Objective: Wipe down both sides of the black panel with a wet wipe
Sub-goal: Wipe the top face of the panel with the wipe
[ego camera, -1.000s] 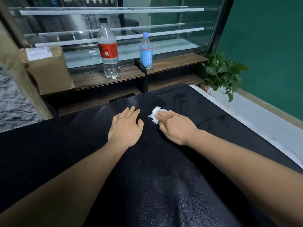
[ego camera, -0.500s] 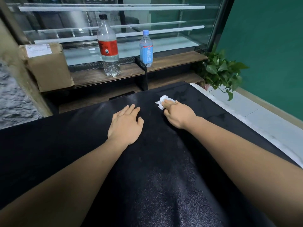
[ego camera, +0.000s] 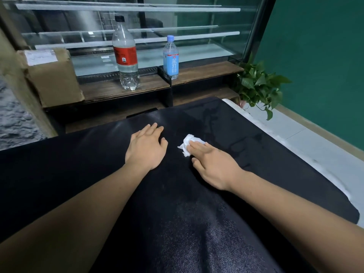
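A large black panel (ego camera: 177, 223) lies flat in front of me and fills the lower part of the head view, with damp streaks near its far right corner. My left hand (ego camera: 146, 148) rests flat on it with straight fingers. Just to its right, my right hand (ego camera: 212, 164) presses a crumpled white wet wipe (ego camera: 187, 145) onto the panel with straight fingers. The wipe pokes out beyond the fingertips.
Behind the panel runs a wooden ledge (ego camera: 206, 73) with a large red-label bottle (ego camera: 126, 56), a small blue-label bottle (ego camera: 170, 58) and a cardboard box (ego camera: 51, 75). A glass display case stands behind. A potted plant (ego camera: 258, 85) sits at the far right by the green wall.
My right hand slid the wipe away from me toward the panel's far edge, then drew it back toward me. My left hand stayed flat in the same spot.
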Demonstrator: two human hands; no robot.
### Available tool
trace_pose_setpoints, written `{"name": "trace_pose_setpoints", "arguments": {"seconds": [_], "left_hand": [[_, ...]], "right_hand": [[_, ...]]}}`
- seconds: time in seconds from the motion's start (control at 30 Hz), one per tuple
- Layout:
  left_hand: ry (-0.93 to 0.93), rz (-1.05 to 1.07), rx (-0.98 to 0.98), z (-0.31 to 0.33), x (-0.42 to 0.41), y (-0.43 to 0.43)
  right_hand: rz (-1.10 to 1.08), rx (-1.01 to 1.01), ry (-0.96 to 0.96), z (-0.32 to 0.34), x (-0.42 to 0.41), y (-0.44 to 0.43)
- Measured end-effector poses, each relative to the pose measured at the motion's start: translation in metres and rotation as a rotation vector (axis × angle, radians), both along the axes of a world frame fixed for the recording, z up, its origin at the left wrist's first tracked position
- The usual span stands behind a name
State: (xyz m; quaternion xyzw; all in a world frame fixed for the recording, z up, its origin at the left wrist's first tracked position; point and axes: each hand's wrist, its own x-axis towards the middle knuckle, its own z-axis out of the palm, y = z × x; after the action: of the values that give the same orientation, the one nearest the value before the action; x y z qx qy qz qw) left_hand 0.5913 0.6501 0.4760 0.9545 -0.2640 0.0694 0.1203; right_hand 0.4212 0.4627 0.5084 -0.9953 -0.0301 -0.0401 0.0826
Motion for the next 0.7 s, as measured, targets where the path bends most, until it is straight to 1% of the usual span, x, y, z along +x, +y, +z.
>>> {"name": "trace_pose_setpoints", "arguments": {"seconds": [0.33, 0.7], "left_hand": [[-0.004, -0.001, -0.012, 0.001, -0.001, 0.001], [-0.007, 0.001, -0.002, 0.001, 0.000, 0.001]], "right_hand": [[0.068, -0.021, 0.035, 0.000, -0.049, 0.015], [-0.007, 0.011, 0.003, 0.002, -0.010, -0.016]]}}
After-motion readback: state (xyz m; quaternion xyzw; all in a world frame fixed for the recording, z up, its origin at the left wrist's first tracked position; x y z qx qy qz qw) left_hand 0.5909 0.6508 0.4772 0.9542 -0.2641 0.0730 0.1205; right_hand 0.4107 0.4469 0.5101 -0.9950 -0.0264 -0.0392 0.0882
